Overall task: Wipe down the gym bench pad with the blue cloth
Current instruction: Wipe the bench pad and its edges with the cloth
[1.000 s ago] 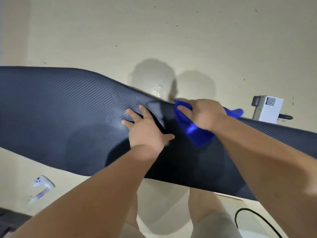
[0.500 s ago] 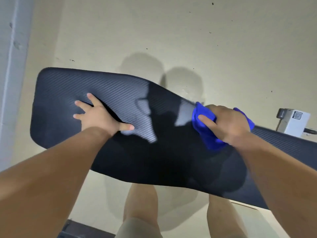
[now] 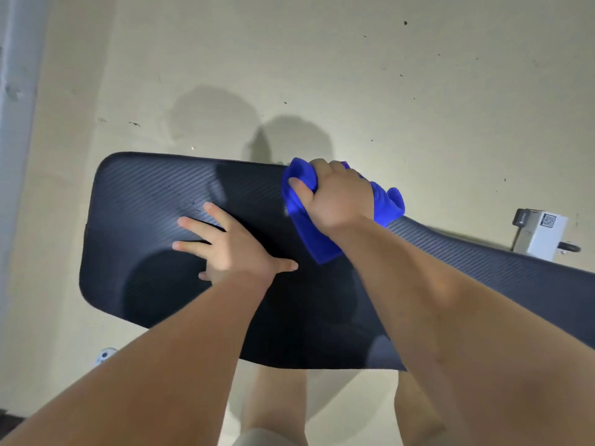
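Two bare hands work on a dark, ribbed bench pad (image 3: 135, 194). In the last half second the right grip (image 3: 338, 197), thumb and fingers bunched round the blue cloth (image 3: 309, 233), has slid along the pad's far edge toward its rounded end. The left grip (image 3: 231, 249), fingers spread flat and holding nothing, now presses mid-pad, closer to the cloth. Wiping looks well under way, with the rounded end probably next. The pad's other end runs out of frame and its support underneath is hidden. Shadow darkens its near half, so wiped areas cannot be told apart. Beyond the pad's far edge stands a white box (image 3: 541, 236), base hidden.
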